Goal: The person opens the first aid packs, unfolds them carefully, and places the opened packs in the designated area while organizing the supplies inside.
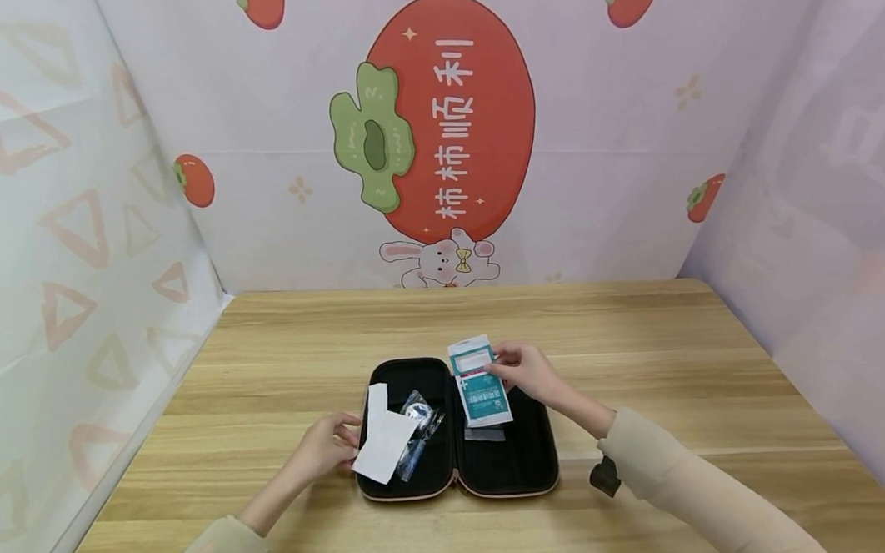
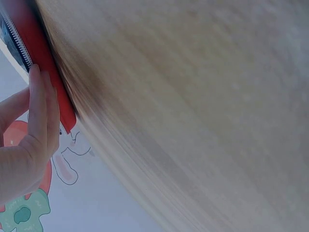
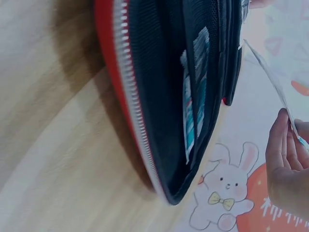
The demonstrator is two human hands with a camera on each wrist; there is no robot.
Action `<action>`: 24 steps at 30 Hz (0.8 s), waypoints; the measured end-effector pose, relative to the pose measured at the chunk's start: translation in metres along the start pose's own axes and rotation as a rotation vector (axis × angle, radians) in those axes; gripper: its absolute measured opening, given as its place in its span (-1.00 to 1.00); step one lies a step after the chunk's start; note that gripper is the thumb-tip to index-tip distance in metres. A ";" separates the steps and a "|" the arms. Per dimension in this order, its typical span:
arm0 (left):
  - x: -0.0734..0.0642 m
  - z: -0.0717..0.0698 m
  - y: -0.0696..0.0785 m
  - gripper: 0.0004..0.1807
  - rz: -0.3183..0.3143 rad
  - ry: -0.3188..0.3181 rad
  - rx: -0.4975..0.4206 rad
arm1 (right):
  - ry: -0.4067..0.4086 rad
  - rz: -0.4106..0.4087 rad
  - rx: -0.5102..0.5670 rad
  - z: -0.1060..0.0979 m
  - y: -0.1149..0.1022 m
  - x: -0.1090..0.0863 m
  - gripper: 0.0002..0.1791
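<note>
A zip case (image 1: 508,469), black inside with a red outer shell in the wrist views, lies unfolded on the table. My right hand (image 1: 526,372) pinches a teal and white packet (image 1: 487,401) by its right edge, above the case's right half. In the right wrist view that packet (image 3: 270,77) shows nearly edge-on. My left hand (image 1: 325,445) rests at the case's left side, its straight fingers (image 2: 37,104) against the red wall beside the zip. White packets (image 1: 384,447) and clear-wrapped items (image 1: 417,416) lie in the left half.
Another teal and white packet (image 3: 187,111) sits in an inner pocket of the case. The wooden table (image 1: 266,344) extends around it. A printed cloth (image 1: 593,135) hangs behind, with further cloth panels on both sides.
</note>
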State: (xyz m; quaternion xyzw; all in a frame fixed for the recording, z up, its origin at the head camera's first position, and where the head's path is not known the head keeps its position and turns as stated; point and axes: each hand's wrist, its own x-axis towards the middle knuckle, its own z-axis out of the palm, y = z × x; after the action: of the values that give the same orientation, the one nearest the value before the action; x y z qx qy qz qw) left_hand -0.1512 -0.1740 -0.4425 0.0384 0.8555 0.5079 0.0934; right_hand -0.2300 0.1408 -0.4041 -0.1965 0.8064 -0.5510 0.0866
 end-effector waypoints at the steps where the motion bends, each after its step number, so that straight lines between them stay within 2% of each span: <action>1: 0.000 0.000 0.000 -0.56 -0.001 0.002 0.002 | 0.004 0.013 0.002 -0.001 0.001 -0.001 -0.66; 13: 0.000 0.001 0.000 -0.55 -0.007 0.008 0.001 | 0.051 0.123 0.072 -0.013 0.016 -0.012 -0.63; 18: 0.000 0.000 0.001 -0.55 -0.005 0.010 0.003 | 0.043 0.170 0.087 -0.020 0.024 -0.017 -0.62; 24: 0.001 0.000 0.001 -0.55 -0.011 0.017 0.014 | 0.049 0.252 0.070 -0.029 0.033 -0.024 -0.61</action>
State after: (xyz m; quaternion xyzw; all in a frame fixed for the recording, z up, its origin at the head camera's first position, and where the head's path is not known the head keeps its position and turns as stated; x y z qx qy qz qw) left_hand -0.1517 -0.1728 -0.4415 0.0299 0.8600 0.5017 0.0887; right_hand -0.2260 0.1859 -0.4252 -0.0772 0.8067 -0.5683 0.1424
